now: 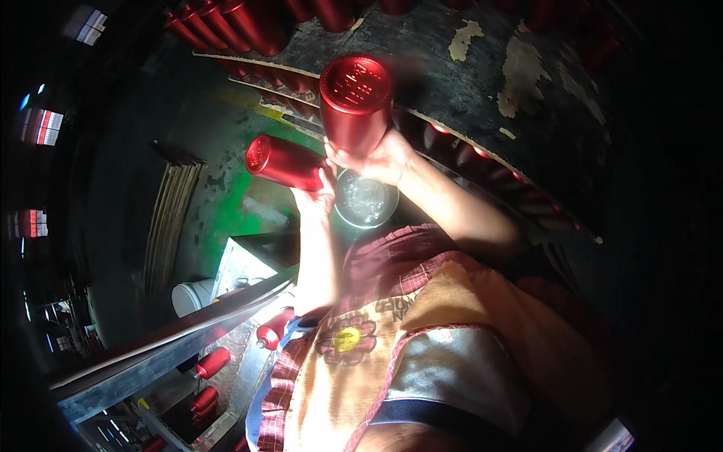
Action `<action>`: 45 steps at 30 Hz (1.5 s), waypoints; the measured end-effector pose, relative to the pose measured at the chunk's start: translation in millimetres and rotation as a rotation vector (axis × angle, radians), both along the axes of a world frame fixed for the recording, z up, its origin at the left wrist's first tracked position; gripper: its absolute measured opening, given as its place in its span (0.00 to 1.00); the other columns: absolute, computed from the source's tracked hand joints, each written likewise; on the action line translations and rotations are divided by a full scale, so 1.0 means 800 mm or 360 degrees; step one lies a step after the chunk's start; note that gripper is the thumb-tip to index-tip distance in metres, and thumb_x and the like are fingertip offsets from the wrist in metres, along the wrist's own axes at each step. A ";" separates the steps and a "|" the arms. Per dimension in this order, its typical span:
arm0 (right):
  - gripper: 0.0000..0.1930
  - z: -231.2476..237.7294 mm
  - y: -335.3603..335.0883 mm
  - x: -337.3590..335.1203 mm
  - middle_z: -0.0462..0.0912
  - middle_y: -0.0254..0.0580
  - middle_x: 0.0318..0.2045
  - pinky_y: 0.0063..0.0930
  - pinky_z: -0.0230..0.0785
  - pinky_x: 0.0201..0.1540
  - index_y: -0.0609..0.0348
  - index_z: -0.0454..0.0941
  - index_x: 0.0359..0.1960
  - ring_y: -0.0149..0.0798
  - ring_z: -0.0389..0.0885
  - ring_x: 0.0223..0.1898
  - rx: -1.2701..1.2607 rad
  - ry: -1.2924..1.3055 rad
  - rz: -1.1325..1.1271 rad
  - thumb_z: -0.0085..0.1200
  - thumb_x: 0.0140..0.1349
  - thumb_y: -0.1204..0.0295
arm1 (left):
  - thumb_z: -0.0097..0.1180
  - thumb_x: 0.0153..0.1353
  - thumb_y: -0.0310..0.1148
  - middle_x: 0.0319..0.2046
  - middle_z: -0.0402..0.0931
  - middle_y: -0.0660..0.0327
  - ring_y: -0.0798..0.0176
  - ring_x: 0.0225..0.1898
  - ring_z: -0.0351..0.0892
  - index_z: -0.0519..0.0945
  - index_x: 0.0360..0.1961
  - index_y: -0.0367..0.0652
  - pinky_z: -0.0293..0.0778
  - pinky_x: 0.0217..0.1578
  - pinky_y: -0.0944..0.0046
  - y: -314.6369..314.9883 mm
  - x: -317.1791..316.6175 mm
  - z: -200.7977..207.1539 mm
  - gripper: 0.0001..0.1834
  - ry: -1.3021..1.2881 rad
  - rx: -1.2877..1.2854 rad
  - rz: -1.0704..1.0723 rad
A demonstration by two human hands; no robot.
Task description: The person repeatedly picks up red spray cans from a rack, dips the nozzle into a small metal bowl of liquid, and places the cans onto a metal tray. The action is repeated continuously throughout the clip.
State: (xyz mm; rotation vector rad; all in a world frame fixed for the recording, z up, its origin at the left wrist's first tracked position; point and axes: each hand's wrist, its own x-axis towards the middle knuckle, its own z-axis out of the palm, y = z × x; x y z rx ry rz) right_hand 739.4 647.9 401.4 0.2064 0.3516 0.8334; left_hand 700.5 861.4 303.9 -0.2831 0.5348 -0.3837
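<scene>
My right hand (382, 160) is wrapped round the lower part of a shiny red metal bottle (354, 120). The bottle is held bottom up, its round base with faint marks showing. Just left of it, my left hand (322, 192) grips a second red bottle (290, 164), tilted with its base toward the left. The necks of both bottles are hidden. Below the hands is a round, pale, glassy-looking thing (366, 200) with a light rim; whether it is a bucket or a stool I cannot tell.
Ahead stands a dark, worn board shelf (482, 83), with several red bottles (252, 26) on it and more on lower tiers. At lower left, a metal-railed line (173, 354) carries red bottles (213, 363). Stacked boards (172, 218) and a white bucket (190, 298) stand left.
</scene>
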 end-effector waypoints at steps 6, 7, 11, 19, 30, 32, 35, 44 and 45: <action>0.27 -0.001 0.015 0.004 0.75 0.50 0.54 0.52 0.81 0.47 0.52 0.72 0.57 0.57 0.76 0.52 -0.0107 -0.0019 0.0096 0.49 0.67 0.46 | 0.66 0.53 0.51 0.58 0.72 0.48 0.45 0.57 0.74 0.74 0.58 0.40 0.86 0.43 0.49 0.000 -0.004 0.003 0.36 -0.0229 -0.0128 0.0031; 0.27 -0.001 0.018 0.005 0.76 0.46 0.55 0.50 0.83 0.47 0.49 0.73 0.57 0.56 0.78 0.51 -0.0084 -0.0046 0.0128 0.51 0.66 0.44 | 0.65 0.54 0.51 0.58 0.72 0.48 0.45 0.57 0.74 0.73 0.59 0.40 0.86 0.43 0.49 0.001 -0.004 0.004 0.36 -0.0225 -0.0128 0.0042; 0.26 -0.002 0.028 0.006 0.76 0.44 0.55 0.51 0.82 0.48 0.47 0.73 0.56 0.54 0.78 0.51 -0.0132 -0.0070 0.0155 0.51 0.66 0.44 | 0.66 0.54 0.51 0.59 0.71 0.49 0.45 0.57 0.74 0.72 0.61 0.41 0.86 0.44 0.49 0.010 -0.006 0.000 0.37 -0.0232 -0.0182 0.0061; 0.30 0.060 -0.026 -0.020 0.76 0.46 0.57 0.46 0.79 0.50 0.49 0.71 0.60 0.47 0.81 0.50 -0.0375 -0.0619 0.0055 0.44 0.68 0.41 | 0.60 0.60 0.51 0.57 0.71 0.47 0.34 0.55 0.71 0.75 0.58 0.49 0.84 0.43 0.37 0.032 -0.010 0.026 0.29 -0.0504 0.0119 0.0095; 0.23 0.312 -0.282 -0.022 0.73 0.47 0.53 0.39 0.77 0.51 0.42 0.79 0.56 0.42 0.80 0.49 -0.3557 -0.2529 -0.0984 0.61 0.56 0.61 | 0.64 0.59 0.33 0.52 0.77 0.60 0.64 0.52 0.77 0.80 0.55 0.41 0.72 0.55 0.63 -0.093 0.100 0.394 0.22 -0.1952 0.3256 0.0515; 0.23 0.293 -0.290 -0.004 0.70 0.48 0.56 0.45 0.75 0.52 0.33 0.81 0.54 0.48 0.76 0.53 -0.4136 -0.2719 -0.1030 0.62 0.53 0.59 | 0.67 0.55 0.33 0.50 0.76 0.58 0.61 0.49 0.79 0.82 0.53 0.47 0.74 0.51 0.64 -0.162 0.116 0.413 0.23 -0.2415 0.3588 0.0602; 0.24 0.267 -0.311 0.023 0.67 0.47 0.60 0.53 0.68 0.57 0.28 0.81 0.53 0.55 0.67 0.60 -0.4555 -0.2557 -0.0727 0.64 0.49 0.58 | 0.69 0.51 0.36 0.47 0.76 0.57 0.53 0.47 0.79 0.83 0.51 0.55 0.76 0.45 0.57 -0.234 0.139 0.419 0.23 -0.2679 0.3840 0.0506; 0.23 0.277 -0.385 0.012 0.64 0.56 0.64 0.55 0.59 0.66 0.32 0.81 0.55 0.57 0.60 0.67 -0.4222 -0.2808 -0.0756 0.65 0.55 0.53 | 0.72 0.50 0.36 0.66 0.65 0.47 0.48 0.64 0.70 0.83 0.55 0.55 0.70 0.59 0.55 -0.265 0.160 0.403 0.28 -0.2985 0.3726 0.0298; 0.22 0.285 -0.411 0.017 0.62 0.56 0.67 0.54 0.57 0.68 0.33 0.83 0.54 0.57 0.57 0.68 -0.4094 -0.2894 -0.0987 0.66 0.55 0.53 | 0.71 0.50 0.35 0.67 0.64 0.48 0.49 0.66 0.68 0.83 0.55 0.54 0.68 0.61 0.54 -0.251 0.166 0.405 0.27 -0.3088 0.3769 0.0592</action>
